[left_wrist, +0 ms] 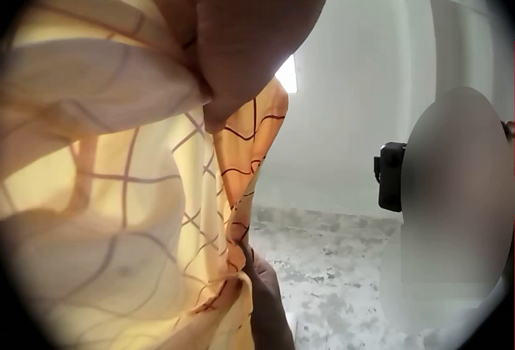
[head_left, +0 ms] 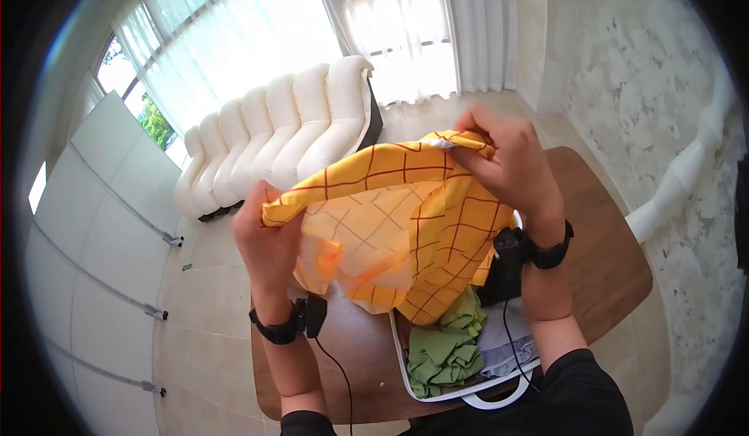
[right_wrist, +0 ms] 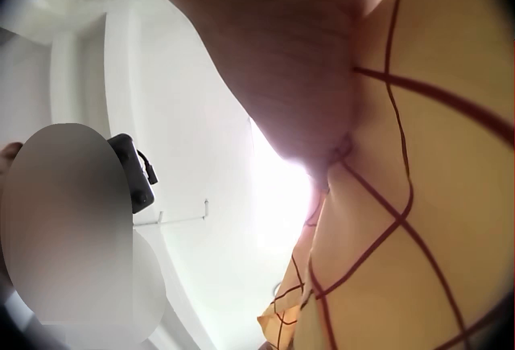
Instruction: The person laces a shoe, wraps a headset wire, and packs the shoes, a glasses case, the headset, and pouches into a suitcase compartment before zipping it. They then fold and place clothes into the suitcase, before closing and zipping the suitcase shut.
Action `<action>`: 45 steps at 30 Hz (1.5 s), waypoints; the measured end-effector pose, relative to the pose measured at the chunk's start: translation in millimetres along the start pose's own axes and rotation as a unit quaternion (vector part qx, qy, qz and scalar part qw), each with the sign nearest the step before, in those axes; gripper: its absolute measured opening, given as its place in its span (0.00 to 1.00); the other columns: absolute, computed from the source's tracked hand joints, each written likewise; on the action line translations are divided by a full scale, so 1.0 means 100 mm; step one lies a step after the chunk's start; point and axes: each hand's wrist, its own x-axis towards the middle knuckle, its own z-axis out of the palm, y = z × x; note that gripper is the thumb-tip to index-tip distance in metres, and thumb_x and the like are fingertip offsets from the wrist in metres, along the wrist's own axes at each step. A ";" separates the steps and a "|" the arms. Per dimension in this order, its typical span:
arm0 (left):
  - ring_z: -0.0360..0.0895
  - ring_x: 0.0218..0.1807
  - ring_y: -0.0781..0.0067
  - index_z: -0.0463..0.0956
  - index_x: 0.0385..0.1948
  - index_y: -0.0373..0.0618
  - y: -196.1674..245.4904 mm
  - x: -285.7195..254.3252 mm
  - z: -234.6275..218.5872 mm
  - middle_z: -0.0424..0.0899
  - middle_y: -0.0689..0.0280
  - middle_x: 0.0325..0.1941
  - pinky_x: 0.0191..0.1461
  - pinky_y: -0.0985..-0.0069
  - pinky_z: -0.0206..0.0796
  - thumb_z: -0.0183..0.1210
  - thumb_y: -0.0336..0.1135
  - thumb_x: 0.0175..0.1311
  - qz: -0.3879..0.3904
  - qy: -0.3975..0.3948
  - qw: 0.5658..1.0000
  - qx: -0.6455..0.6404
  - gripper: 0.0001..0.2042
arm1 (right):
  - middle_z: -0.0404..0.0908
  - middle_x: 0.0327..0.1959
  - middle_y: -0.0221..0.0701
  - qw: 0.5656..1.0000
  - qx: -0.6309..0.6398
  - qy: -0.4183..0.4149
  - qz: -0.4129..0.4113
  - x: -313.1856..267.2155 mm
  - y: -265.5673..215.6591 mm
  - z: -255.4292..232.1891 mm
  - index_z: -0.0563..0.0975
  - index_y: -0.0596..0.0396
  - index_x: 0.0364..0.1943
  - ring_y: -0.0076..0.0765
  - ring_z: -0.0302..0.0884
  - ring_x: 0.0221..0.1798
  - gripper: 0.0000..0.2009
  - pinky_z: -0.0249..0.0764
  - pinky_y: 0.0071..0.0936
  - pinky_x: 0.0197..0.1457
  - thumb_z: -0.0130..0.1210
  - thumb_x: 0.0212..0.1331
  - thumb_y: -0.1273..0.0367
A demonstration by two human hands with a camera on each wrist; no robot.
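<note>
A yellow cloth garment with a dark red grid pattern (head_left: pixel 437 233) hangs stretched between both hands, raised above the table. My left hand (head_left: pixel 269 237) grips its left edge with curled fingers, and my right hand (head_left: pixel 511 159) pinches the upper right edge, where a small white patch shows. The cloth's paler inner side faces me, with an orange patch low on the left. In the left wrist view the fabric (left_wrist: pixel 121 181) falls in folds below the hand. The right wrist view has the cloth (right_wrist: pixel 426 165) filling its right side.
Below the cloth, an open white-rimmed case (head_left: pixel 413 385) with a handle holds crumpled green cloth (head_left: pixel 449 350) and grey-blue cloth (head_left: pixel 507 338). It lies on a brown wooden table (head_left: pixel 601 256). A white sofa (head_left: pixel 273 128) stands beyond, white panels (head_left: pixel 94 225) at left. Cables hang from both wrist cameras.
</note>
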 end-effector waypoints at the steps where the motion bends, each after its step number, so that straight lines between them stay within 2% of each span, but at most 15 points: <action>1: 0.62 0.26 0.80 0.68 0.25 0.38 0.05 0.05 -0.07 0.70 0.65 0.20 0.30 0.78 0.61 0.70 0.25 0.59 -0.006 0.011 0.999 0.037 0.15 | 0.78 0.21 0.36 0.998 -0.035 0.033 -0.036 0.05 -0.04 -0.07 0.76 0.54 0.32 0.43 0.78 0.24 0.15 0.72 0.34 0.29 0.68 0.64 0.59; 8: 0.55 0.24 0.69 0.63 0.25 0.38 0.16 0.42 -0.37 0.63 0.62 0.19 0.27 0.73 0.57 0.73 0.30 0.58 0.071 0.042 0.984 0.156 0.20 | 0.72 0.17 0.25 0.969 -0.158 0.130 -0.140 0.45 -0.05 -0.49 0.72 0.49 0.28 0.32 0.73 0.19 0.25 0.69 0.29 0.23 0.67 0.61 0.44; 14: 0.70 0.21 0.59 0.67 0.29 0.41 0.31 0.70 -0.42 0.73 0.59 0.19 0.28 0.69 0.63 0.73 0.35 0.61 0.085 0.068 0.977 0.184 0.19 | 0.72 0.18 0.25 0.942 -0.258 0.119 -0.181 0.74 0.13 -0.72 0.71 0.49 0.28 0.32 0.71 0.18 0.28 0.68 0.28 0.23 0.64 0.62 0.40; 17: 0.79 0.26 0.49 0.71 0.30 0.44 0.15 0.86 -0.19 0.78 0.56 0.21 0.30 0.61 0.67 0.70 0.47 0.66 0.044 0.063 0.970 0.232 0.19 | 0.74 0.19 0.27 0.945 -0.291 0.063 -0.133 0.86 0.29 -0.71 0.72 0.50 0.28 0.35 0.74 0.21 0.29 0.70 0.31 0.25 0.62 0.62 0.38; 18: 0.66 0.21 0.59 0.70 0.29 0.40 0.03 0.91 -0.04 0.74 0.57 0.20 0.28 0.66 0.62 0.70 0.41 0.67 0.069 0.072 0.970 0.220 0.18 | 0.78 0.21 0.29 0.946 -0.307 0.032 -0.103 0.90 0.41 -0.64 0.74 0.50 0.29 0.38 0.78 0.24 0.27 0.73 0.34 0.28 0.63 0.62 0.40; 22: 0.78 0.26 0.50 0.73 0.36 0.39 -0.73 0.95 0.72 0.80 0.53 0.26 0.32 0.63 0.70 0.68 0.38 0.68 0.036 0.002 0.993 0.112 0.14 | 0.86 0.31 0.37 0.939 -0.330 -0.095 0.020 0.87 1.14 -0.19 0.80 0.52 0.34 0.47 0.85 0.37 0.22 0.79 0.42 0.39 0.66 0.62 0.46; 23: 0.83 0.32 0.53 0.74 0.42 0.39 -1.01 0.88 0.92 0.83 0.52 0.33 0.36 0.64 0.74 0.68 0.34 0.67 0.089 -0.010 0.989 0.117 0.12 | 0.86 0.31 0.37 0.939 -0.329 -0.099 0.025 0.78 1.40 -0.04 0.80 0.52 0.34 0.47 0.85 0.37 0.22 0.79 0.42 0.39 0.66 0.62 0.46; 26: 0.84 0.36 0.69 0.76 0.51 0.40 -1.37 0.32 1.37 0.86 0.58 0.46 0.40 0.73 0.77 0.69 0.29 0.63 -0.067 -0.116 0.991 0.018 0.17 | 0.87 0.36 0.41 0.944 -0.255 -0.182 0.103 0.32 2.22 0.38 0.82 0.52 0.38 0.51 0.86 0.43 0.18 0.80 0.45 0.47 0.66 0.61 0.52; 30: 0.77 0.55 0.56 0.73 0.62 0.38 -1.53 -0.76 1.47 0.77 0.51 0.58 0.61 0.63 0.72 0.70 0.40 0.64 -0.079 -0.236 0.967 0.049 0.27 | 0.87 0.43 0.44 0.924 -0.168 -0.265 0.218 -0.42 2.94 0.71 0.82 0.55 0.44 0.54 0.83 0.50 0.16 0.79 0.45 0.54 0.64 0.62 0.57; 31: 0.70 0.66 0.42 0.71 0.62 0.35 -1.37 -0.92 1.37 0.76 0.45 0.60 0.71 0.56 0.63 0.68 0.42 0.64 -0.135 -0.282 0.949 0.033 0.28 | 0.87 0.46 0.45 0.909 -0.168 -0.300 0.237 -0.54 3.03 0.75 0.82 0.56 0.47 0.55 0.83 0.52 0.17 0.78 0.44 0.57 0.63 0.63 0.59; 32: 0.70 0.66 0.40 0.71 0.62 0.35 -1.14 -1.08 1.25 0.75 0.45 0.61 0.71 0.55 0.63 0.69 0.44 0.64 -0.149 -0.273 0.950 0.038 0.30 | 0.87 0.46 0.45 0.906 -0.165 -0.306 0.241 -0.61 3.06 0.78 0.82 0.56 0.47 0.55 0.83 0.52 0.17 0.78 0.44 0.57 0.63 0.63 0.59; 34: 0.70 0.66 0.41 0.71 0.63 0.36 -0.85 -1.39 1.06 0.74 0.45 0.62 0.70 0.56 0.64 0.69 0.47 0.64 -0.167 -0.283 0.943 0.048 0.31 | 0.85 0.50 0.48 0.911 -0.145 -0.254 0.291 -0.72 3.02 0.77 0.80 0.57 0.53 0.56 0.82 0.53 0.19 0.77 0.42 0.60 0.64 0.62 0.62; 36: 0.75 0.59 0.56 0.71 0.64 0.34 -0.65 -1.63 0.91 0.76 0.49 0.59 0.63 0.65 0.69 0.72 0.44 0.63 -0.238 -0.247 0.939 0.028 0.32 | 0.83 0.55 0.49 0.904 -0.148 -0.274 0.294 -0.70 2.74 0.68 0.78 0.58 0.56 0.56 0.80 0.58 0.20 0.75 0.41 0.65 0.62 0.64 0.62; 39: 0.78 0.54 0.63 0.73 0.59 0.34 -0.41 -1.76 0.71 0.79 0.54 0.52 0.57 0.68 0.72 0.74 0.45 0.60 -0.361 -0.286 0.887 -0.012 0.32 | 0.82 0.58 0.48 0.926 -0.232 -0.233 0.187 -0.67 2.29 0.56 0.78 0.59 0.56 0.54 0.79 0.60 0.20 0.74 0.42 0.66 0.61 0.66 0.61; 45: 0.79 0.39 0.71 0.78 0.42 0.35 -0.37 -1.77 0.70 0.84 0.60 0.37 0.44 0.71 0.73 0.75 0.46 0.58 -0.351 -0.340 0.873 0.002 0.23 | 0.88 0.42 0.41 0.853 0.033 -0.490 0.175 -0.53 0.76 0.64 0.82 0.60 0.47 0.45 0.87 0.46 0.20 0.81 0.37 0.52 0.62 0.66 0.55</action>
